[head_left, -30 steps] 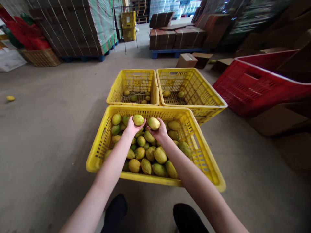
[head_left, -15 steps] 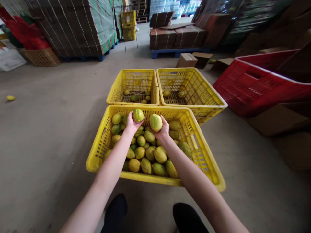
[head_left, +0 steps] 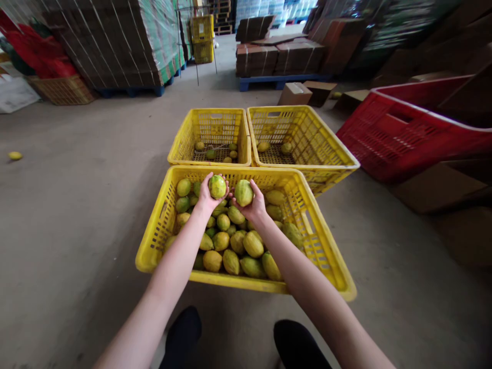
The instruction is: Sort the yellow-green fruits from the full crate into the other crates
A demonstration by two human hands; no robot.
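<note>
My left hand [head_left: 208, 193] is closed round a green-yellow lemon [head_left: 217, 186], its fingers curled beneath the fruit. Beside it, my right hand [head_left: 257, 204] grips a second, similar lemon [head_left: 243, 193], thumb along its right side. Both hands are above the far half of a yellow plastic crate [head_left: 323, 246], which holds many lemons [head_left: 253, 244] ranging from green to yellow. My forearms cover part of the crate's contents.
Behind stand two more yellow crates, the left one [head_left: 180, 136] and the right one [head_left: 326, 128], each with a few lemons inside. A red crate [head_left: 407, 133] and cardboard boxes are to the right. One lemon [head_left: 15, 156] lies on the floor at far left.
The lemon in my right hand has been turned, showing a greener, ridged side. The left lemon has turned too and sits slightly lower. Both hands stay over the crate.
</note>
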